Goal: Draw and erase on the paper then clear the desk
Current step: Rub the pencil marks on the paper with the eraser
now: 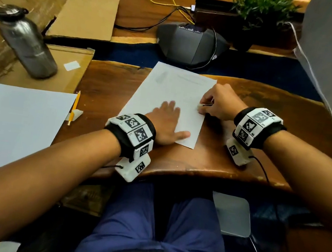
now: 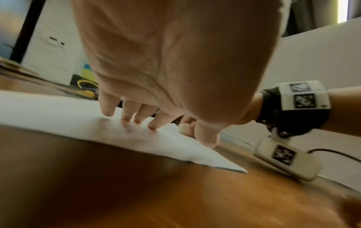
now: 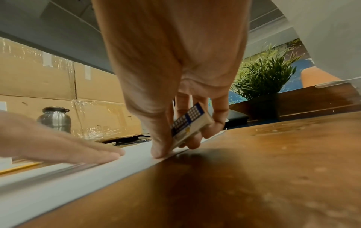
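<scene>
Paper (image 1: 171,96) lies flat on the wooden bench (image 1: 231,156), with a faint smudge of pencil near its far left corner. The left hand (image 1: 166,123) rests flat on the sheet's near part, fingers straight and spread, pressing it down. The right hand (image 1: 220,104) sits at the sheet's right edge and pinches an eraser (image 3: 190,124) between thumb and fingers; the eraser's white end touches the paper while its blue checked sleeve tilts up. A yellow pencil (image 1: 74,107) lies on the bench well to the left, beside a larger white sheet (image 1: 11,125). A steel water bottle (image 1: 26,42) stands on cardboard (image 1: 60,81) farther left. Behind the paper sit a dark conference phone (image 1: 190,44) and a potted plant (image 1: 260,9).
</scene>
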